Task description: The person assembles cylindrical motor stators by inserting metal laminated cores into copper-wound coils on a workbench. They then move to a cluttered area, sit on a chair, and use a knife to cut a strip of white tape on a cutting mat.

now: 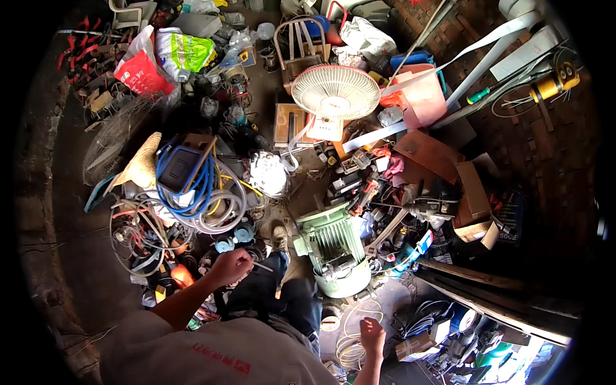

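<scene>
My left hand is closed, with a thin white stick jutting from its fingers above my left thigh. The kind of stick is too small to tell. On my right side, my right hand is curled into a loose fist beside a coil of pale wire. Whatever those fingers may hold is hidden. A light green electric motor with cooling fins stands on the floor just ahead of my right hand, touched by neither hand. A dark shaft-like part lies across its fins.
A white fan stands ahead. Coiled blue hose and a straw hat lie left. Tools, a large wrench and an open cardboard box clutter the right. Long wooden boards border the right side.
</scene>
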`<state>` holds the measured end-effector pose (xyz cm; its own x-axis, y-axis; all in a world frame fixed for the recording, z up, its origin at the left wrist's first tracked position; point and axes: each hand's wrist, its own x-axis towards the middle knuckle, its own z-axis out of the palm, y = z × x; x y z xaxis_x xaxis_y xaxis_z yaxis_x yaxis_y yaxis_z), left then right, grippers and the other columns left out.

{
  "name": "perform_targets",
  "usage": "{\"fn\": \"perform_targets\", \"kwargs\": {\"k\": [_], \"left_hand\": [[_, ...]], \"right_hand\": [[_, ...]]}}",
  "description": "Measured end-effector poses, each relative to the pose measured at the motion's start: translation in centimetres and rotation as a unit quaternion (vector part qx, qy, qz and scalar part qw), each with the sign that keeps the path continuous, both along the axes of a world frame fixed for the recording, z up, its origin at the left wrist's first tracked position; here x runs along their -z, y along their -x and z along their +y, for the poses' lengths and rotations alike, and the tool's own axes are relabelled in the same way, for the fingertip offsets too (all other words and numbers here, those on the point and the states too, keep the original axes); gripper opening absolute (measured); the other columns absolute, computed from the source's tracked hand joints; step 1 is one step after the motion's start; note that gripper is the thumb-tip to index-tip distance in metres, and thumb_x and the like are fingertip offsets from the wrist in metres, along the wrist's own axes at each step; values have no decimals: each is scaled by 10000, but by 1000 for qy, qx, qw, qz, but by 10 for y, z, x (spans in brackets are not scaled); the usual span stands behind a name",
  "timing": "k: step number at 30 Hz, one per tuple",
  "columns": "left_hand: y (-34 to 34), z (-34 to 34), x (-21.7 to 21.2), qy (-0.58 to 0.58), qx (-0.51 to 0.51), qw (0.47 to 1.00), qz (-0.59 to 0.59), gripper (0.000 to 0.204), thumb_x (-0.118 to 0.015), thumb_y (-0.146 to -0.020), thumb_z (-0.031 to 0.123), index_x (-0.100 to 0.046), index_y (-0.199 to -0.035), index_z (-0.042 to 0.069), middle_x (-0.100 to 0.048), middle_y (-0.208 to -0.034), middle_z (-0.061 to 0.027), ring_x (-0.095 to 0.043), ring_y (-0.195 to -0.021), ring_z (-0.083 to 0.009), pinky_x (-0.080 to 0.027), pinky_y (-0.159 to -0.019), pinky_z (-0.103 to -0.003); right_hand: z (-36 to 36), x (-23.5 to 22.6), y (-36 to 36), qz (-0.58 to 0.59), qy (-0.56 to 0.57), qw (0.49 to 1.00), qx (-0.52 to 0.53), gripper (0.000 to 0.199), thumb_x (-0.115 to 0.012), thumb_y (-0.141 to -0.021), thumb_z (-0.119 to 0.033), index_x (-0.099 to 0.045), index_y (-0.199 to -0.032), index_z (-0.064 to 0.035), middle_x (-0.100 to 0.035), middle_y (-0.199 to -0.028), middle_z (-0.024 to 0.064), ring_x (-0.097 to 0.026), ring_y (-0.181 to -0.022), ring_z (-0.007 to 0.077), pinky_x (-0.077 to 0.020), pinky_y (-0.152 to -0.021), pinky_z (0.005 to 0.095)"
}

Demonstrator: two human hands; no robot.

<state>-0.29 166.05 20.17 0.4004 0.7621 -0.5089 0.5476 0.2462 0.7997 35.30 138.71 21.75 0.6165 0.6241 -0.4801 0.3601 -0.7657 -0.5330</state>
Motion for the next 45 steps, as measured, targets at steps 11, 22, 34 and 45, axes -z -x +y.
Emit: {"fn": "perform_targets", "kwargs": {"k": [11,22,34,45], "left_hand": [[16,105,-20,-111,-12,988,-102,125,-622,-840,94,-606,-858,-29,-675,-812,-124,-675,-792,-174,-527,-713,-287],[93,69,51,-50,-268,951,-142,98,-613,-821,70,-610,-871,-15,-673,-776,-83,-638,-734,-134,-497,-692,-264],[32,179,99,26,-370,928,-39,69,-581,-825,45,-575,-857,-15,-674,-764,-117,-647,-675,-163,-527,-653,-287],[-38,274,75,99,-389,916,5,83,-574,-872,66,-574,-899,-13,-675,-835,-121,-669,-769,-182,-542,-698,-297]], "right_hand": [[-62,66,-94,-34,163,986,23,226,-609,-769,-255,-705,-735,-53,-626,-567,52,-598,-510,122,-464,-471,281],[315,-10,-125,-127,14,966,-224,395,-693,-781,-399,-608,-770,-15,-608,-669,122,-594,-626,234,-460,-600,367],[698,-9,-137,-85,-101,876,-463,840,-828,-650,-294,-420,-1340,-42,-495,-1260,208,-435,-1229,347,-364,-1032,400],[894,74,-157,-11,146,753,-641,1160,-863,-511,-431,-284,-1399,39,-382,-1389,258,-337,-1318,366,-292,-1098,394]]}}
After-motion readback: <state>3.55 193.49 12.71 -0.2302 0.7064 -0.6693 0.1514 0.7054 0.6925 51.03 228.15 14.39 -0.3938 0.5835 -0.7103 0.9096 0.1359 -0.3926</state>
